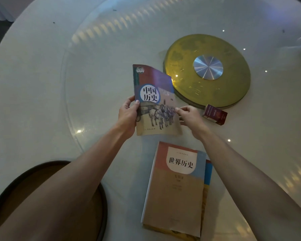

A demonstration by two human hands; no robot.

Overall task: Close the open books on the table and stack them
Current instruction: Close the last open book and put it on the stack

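A closed book with horses and a chariot on its cover (155, 94) is held above the table in both hands. My left hand (128, 117) grips its left edge, thumb on the cover. My right hand (189, 116) pinches its right edge. Nearer to me, a closed book with a red, blue and tan cover (177, 186) lies on top of another book (208, 173), whose blue and yellow edge shows at the right and bottom.
The round white table carries a glass turntable (94, 84) with a gold hub (229, 94) at its centre. A small dark red box (215, 114) lies just right of my right hand. A dark round chair seat (101, 206) sits at the lower left.
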